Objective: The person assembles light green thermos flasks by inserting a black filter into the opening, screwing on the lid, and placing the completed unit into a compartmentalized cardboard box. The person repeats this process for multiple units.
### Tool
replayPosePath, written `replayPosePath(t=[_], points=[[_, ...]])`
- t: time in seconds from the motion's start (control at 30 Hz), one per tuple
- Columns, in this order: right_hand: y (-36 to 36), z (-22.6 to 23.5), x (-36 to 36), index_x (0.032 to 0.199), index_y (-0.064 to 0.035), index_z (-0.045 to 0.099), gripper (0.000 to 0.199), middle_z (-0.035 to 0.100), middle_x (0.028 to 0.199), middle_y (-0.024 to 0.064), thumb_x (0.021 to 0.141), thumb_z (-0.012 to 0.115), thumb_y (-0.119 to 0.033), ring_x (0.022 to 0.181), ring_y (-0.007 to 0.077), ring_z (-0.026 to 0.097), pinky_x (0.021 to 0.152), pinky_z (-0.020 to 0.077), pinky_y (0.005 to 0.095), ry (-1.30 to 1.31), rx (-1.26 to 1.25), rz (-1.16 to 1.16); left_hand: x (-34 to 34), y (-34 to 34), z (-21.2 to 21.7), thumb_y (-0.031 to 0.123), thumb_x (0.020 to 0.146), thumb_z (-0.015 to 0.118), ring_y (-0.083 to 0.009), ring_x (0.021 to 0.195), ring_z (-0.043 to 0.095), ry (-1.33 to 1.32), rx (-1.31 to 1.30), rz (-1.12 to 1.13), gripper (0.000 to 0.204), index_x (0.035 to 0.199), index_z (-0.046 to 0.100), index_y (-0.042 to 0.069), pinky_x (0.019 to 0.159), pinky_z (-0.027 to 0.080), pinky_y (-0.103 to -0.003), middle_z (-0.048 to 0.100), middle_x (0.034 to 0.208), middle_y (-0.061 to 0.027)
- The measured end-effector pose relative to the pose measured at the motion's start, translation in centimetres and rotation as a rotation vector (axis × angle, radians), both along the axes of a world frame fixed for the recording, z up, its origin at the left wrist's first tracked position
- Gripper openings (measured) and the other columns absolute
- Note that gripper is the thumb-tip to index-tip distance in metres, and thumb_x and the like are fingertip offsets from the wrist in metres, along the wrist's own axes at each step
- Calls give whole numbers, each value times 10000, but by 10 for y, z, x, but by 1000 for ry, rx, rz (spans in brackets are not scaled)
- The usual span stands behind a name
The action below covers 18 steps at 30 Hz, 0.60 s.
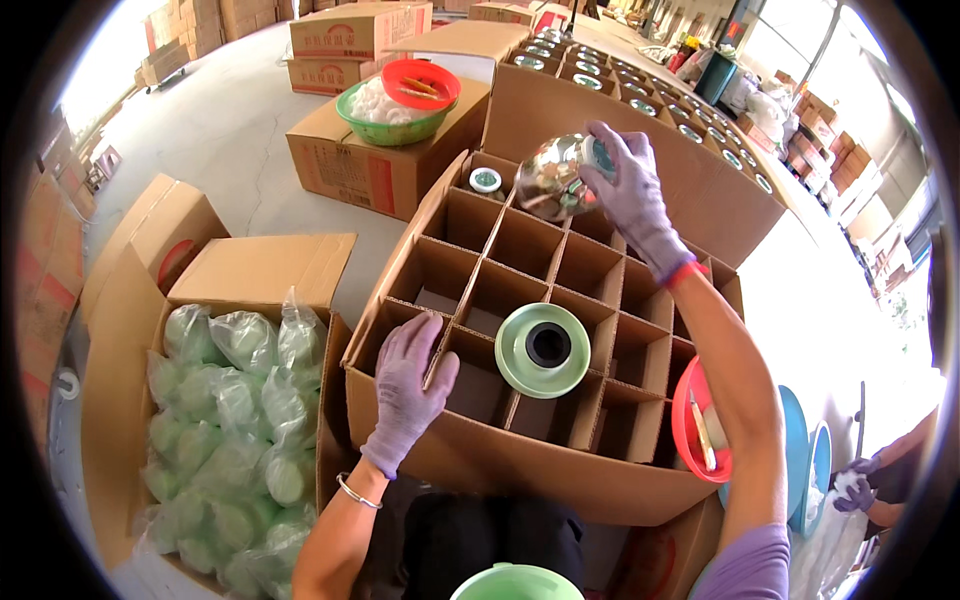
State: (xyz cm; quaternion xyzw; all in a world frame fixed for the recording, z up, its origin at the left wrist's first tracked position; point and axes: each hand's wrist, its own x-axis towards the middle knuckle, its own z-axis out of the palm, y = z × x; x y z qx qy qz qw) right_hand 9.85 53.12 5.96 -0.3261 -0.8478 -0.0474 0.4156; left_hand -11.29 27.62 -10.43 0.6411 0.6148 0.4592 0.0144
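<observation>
My right hand (632,190), in a lilac glove, grips a shiny silvered glass flask liner (550,182) by its capped neck. The liner is tilted over the far compartments of a large divided carton (560,482). My left hand (405,388), gloved too, rests on the cardboard divider at the carton's near left, thumb and fingers apart, holding nothing. A pale green round plastic part (512,365) with a dark central opening sits on top of the dividers near the middle. In the far left compartment stands an item with a white-rimmed round top (486,180).
Left of me, an open carton (110,400) holds pale green parts in clear bags (225,430). Behind stands a carton of capped liners (640,105). A red bowl (690,420) is at the right; red and green baskets (395,132) sit on a box. Another person's gloved hands (855,490) work at far right.
</observation>
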Motion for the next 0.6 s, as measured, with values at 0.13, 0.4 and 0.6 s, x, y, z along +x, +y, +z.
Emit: replayPosePath(t=[0.13, 0.4, 0.6], points=[[-155, 51, 13, 1323, -94, 572, 625, 543, 1090, 170, 748, 788, -205, 995, 361, 544, 908, 470, 462, -94, -55, 309, 42, -39, 67, 441, 1019, 520, -355, 1256, 529, -1688, -179, -406, 720, 1547, 201, 71, 973, 553, -494, 306, 1553, -211], [-347, -27, 64, 1218, -231, 645, 642, 504, 1241, 138, 693, 786, -572, 1134, 372, 518, 1038, 360, 625, 10, -4, 403, 77, -118, 58, 498, 1072, 298, -240, 1335, 473, -1684, -421, -708, 603, 1490, 369, 69, 1144, 376, -424, 495, 1446, -127], [-407, -36, 124, 1316, -16, 573, 903, 412, 1433, 238, 770, 649, -730, 1323, 406, 432, 1103, 372, 477, 206, -733, 702, 67, -174, 90, 412, 1015, 483, -225, 1300, 502, -1282, -375, -582, 578, 1439, 423, 23, 1118, 375, -388, 528, 1413, -103]])
